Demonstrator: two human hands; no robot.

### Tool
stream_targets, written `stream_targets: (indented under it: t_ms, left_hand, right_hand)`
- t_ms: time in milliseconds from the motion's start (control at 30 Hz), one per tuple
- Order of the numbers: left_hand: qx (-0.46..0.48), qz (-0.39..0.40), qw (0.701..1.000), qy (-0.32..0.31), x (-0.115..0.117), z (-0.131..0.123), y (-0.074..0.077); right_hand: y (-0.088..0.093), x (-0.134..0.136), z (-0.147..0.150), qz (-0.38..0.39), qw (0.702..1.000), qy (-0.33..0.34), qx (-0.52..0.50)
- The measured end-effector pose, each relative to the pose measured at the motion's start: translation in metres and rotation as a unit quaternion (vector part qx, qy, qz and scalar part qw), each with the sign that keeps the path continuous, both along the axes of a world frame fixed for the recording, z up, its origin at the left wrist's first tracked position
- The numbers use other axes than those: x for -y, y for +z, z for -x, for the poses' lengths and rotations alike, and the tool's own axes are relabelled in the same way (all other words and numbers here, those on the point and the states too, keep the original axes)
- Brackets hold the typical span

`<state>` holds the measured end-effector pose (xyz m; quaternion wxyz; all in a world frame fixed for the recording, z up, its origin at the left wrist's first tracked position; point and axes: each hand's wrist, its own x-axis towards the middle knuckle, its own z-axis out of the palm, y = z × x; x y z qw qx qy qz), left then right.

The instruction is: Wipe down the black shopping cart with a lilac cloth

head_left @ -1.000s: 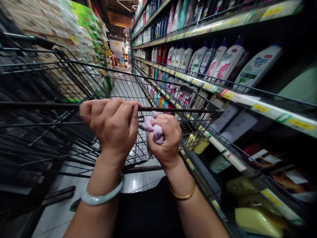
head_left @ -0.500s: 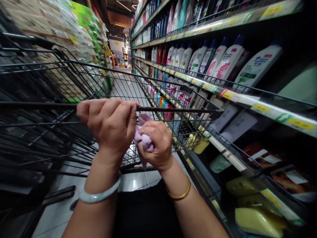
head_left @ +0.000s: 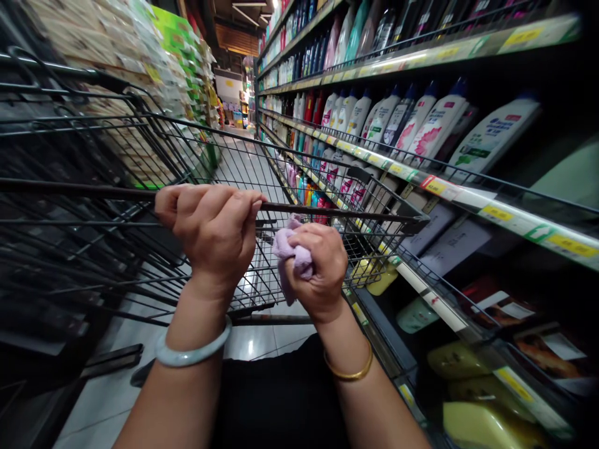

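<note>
A dark wire shopping cart (head_left: 243,153) stands in front of me, its thin top rail (head_left: 309,211) running across the view. My left hand (head_left: 210,234) is wrapped round that rail near the middle. A pale jade bangle (head_left: 191,354) circles the left wrist. Just right of and lower than it, my right hand (head_left: 321,265) is closed round a bunched light purple cloth (head_left: 287,249), part of which hangs below the fingers. The right hand is below the rail. A gold bracelet (head_left: 350,374) is on the right wrist.
Shelves with shampoo bottles (head_left: 437,121) and price labels (head_left: 435,187) line the right side, close to the cart. Stacked packages (head_left: 88,43) and more dark wire carts or racks stand at the left. A tiled aisle floor (head_left: 238,163) runs ahead.
My right hand with the purple cloth has moved to the right, farther from my left hand. My left hand stays on the rail. The view has shifted slightly.
</note>
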<state>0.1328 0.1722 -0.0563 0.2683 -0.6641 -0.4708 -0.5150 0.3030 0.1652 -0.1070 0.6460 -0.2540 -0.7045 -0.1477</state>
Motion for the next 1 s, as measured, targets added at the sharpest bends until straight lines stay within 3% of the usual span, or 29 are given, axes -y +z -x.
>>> stream_targets:
  t_ms: [200,400,667,867,1000]
  left_hand:
    - [0.02,-0.016,1.0,-0.014,-0.005,0.011,-0.001]
    - [0.041,-0.013,0.999,-0.01,-0.004,0.016,-0.002]
    - [0.064,0.0,0.998,-0.012,-0.005,0.015,0.001]
    - [0.067,0.001,0.997,-0.023,0.001,0.011,0.002]
    - [0.061,-0.006,0.998,-0.019,0.001,0.012,0.002]
  right_hand:
    - [-0.004,0.006,0.007,0.015,0.994,-0.027,0.102]
    - [0.017,0.013,-0.007,-0.019,0.998,-0.036,-0.048]
    - [-0.003,0.012,0.019,-0.02,0.997,-0.051,0.056]
    - [-0.005,0.009,0.023,-0.016,0.999,-0.037,0.001]
    - [-0.016,0.006,0.03,-0.012,0.994,-0.069,0.086]
